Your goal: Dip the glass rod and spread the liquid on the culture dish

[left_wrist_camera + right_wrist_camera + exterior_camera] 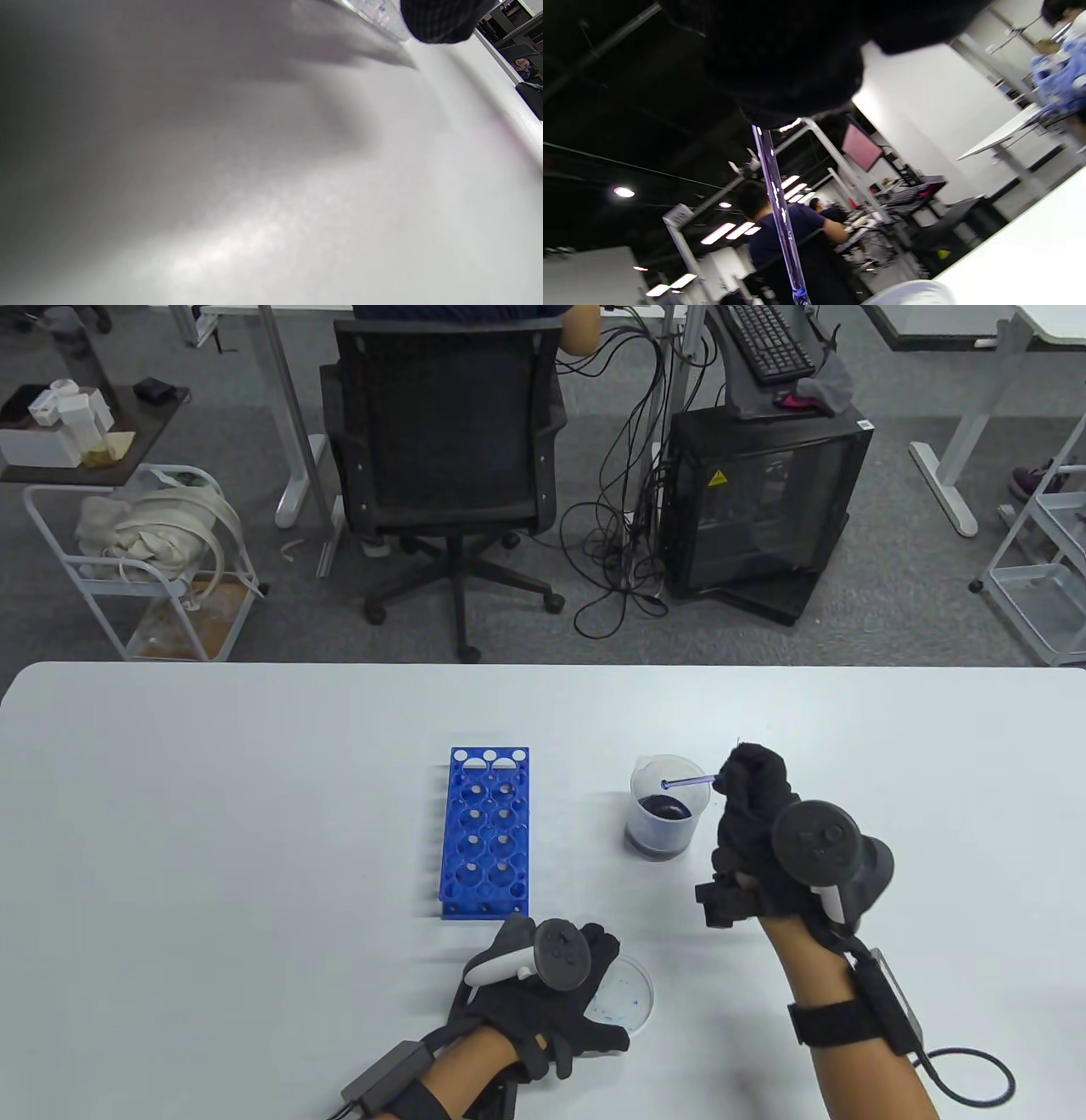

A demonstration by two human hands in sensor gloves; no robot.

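My right hand (755, 806) grips a clear glass rod (687, 781) and holds it above the beaker (666, 808) of dark blue liquid, the rod's tip over the beaker's mouth. In the right wrist view the rod (778, 212) runs down from my gloved fingers (780, 63). My left hand (551, 984) rests on the table and touches the left side of the clear culture dish (632, 994), which carries small blue specks. The dish's edge (377, 12) shows at the top of the left wrist view beside a gloved fingertip (441, 19).
A blue test tube rack (488, 831) lies left of the beaker, just beyond my left hand. The white table (212, 831) spreads wide on both sides. An office chair (445, 449) and a computer case (759, 509) stand beyond the far edge.
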